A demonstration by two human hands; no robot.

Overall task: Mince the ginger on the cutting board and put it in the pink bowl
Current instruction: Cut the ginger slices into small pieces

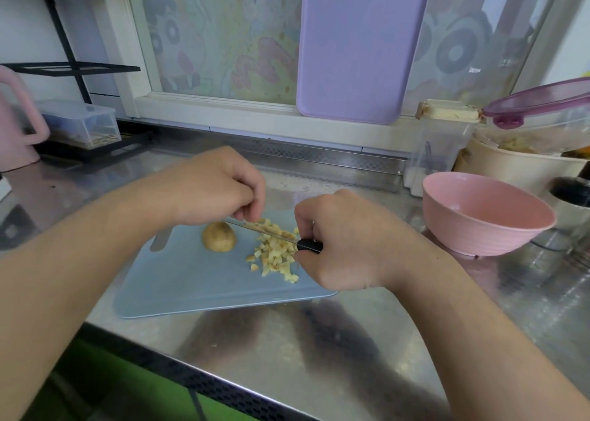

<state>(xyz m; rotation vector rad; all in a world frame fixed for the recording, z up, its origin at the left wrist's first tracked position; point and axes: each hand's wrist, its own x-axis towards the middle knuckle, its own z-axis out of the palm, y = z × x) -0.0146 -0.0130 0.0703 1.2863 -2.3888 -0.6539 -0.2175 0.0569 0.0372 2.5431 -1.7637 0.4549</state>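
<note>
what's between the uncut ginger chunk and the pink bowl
In the head view, the diced ginger pile and the right hand gripping the knife lie between the ginger chunk and pink bowl.

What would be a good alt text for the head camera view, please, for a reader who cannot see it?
A person's right hand grips a black-handled knife across diced ginger on a blue cutting board, while the left hand has its fingertips at the blade. An uncut ginger piece lies beside the dice, and an empty pink bowl stands to the right on the steel counter.

steel counter (287,350), patterned window (223,37) — daylight
</note>
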